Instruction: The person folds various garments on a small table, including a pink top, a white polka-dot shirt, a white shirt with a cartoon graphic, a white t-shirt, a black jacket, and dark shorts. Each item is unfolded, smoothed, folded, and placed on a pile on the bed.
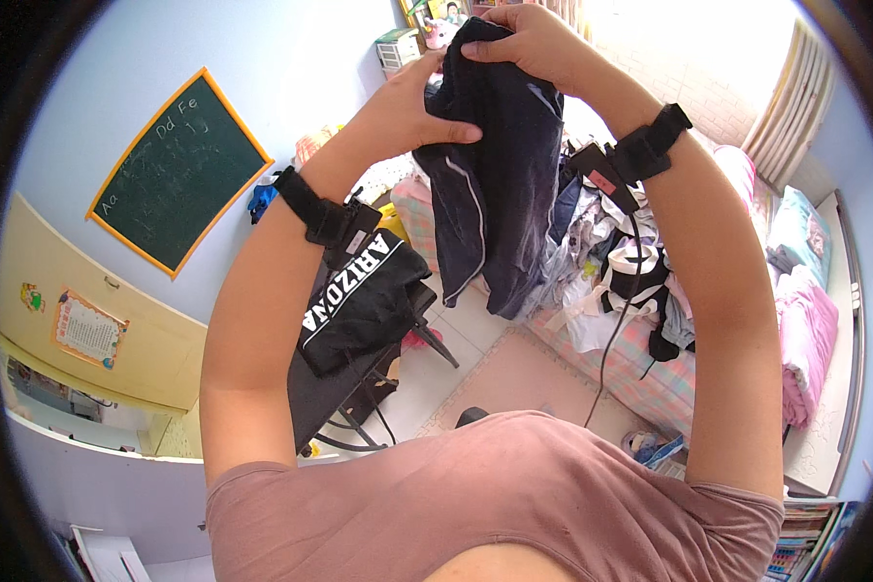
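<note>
A pair of dark trousers with light piping [516,182] hangs in the air before me, its legs pointing down. My right hand [535,44] grips the top edge, thumb on the near side. My left hand [422,109] is at the left side of the cloth just below the top, its thumb lying across the front and its other fingers partly hidden behind. Below my left forearm, a black garment with white lettering [367,298] lies on a dark folding chair or small table. To the right, a heap of mixed clothes [589,269] covers part of the bed.
The bed with a checked cover [575,356] stands at the right, with a folded pink quilt [807,342] and a light blue pillow [796,233]. A foam floor mat [495,378] lies beside it. A cable hangs from my right wrist's strap. A green chalkboard [182,174] is on the left wall.
</note>
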The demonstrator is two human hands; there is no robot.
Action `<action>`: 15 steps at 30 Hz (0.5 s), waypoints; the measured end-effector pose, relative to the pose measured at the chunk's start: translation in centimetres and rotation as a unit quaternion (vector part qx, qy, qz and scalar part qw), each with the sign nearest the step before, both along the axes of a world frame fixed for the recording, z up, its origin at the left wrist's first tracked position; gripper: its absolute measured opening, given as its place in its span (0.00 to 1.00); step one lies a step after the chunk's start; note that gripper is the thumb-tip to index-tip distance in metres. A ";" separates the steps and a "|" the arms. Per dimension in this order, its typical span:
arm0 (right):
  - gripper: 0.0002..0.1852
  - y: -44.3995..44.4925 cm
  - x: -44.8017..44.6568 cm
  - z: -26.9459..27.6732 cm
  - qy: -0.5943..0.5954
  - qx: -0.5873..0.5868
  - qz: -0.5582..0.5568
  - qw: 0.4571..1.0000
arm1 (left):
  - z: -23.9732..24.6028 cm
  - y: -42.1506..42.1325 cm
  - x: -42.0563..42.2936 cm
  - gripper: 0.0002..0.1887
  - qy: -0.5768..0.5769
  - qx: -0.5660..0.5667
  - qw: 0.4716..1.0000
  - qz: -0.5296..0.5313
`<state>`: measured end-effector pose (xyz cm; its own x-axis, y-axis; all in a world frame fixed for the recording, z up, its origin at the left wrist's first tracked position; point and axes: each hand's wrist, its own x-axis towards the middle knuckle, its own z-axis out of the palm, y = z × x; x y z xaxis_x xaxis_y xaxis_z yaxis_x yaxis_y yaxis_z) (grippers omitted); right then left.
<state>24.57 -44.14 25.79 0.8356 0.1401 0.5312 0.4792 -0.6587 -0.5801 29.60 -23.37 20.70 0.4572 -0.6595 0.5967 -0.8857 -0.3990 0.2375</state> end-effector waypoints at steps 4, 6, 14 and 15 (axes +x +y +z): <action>0.17 -0.2 0.5 -1.2 -0.059 -0.026 -0.038 0.997 | 0.8 2.1 0.8 0.26 0.139 0.013 0.990 0.025; 0.17 -1.0 0.8 -1.6 -0.132 -0.126 -0.040 0.982 | 2.3 3.5 1.4 0.19 0.093 0.054 0.993 0.039; 0.18 -2.4 -0.3 -2.1 -0.125 -0.242 -0.001 0.962 | 4.3 5.8 0.6 0.18 -0.023 0.161 0.985 0.059; 0.18 -2.2 -0.3 -2.3 -0.139 -0.253 0.002 0.958 | 4.1 5.8 0.3 0.19 -0.035 0.163 0.984 0.056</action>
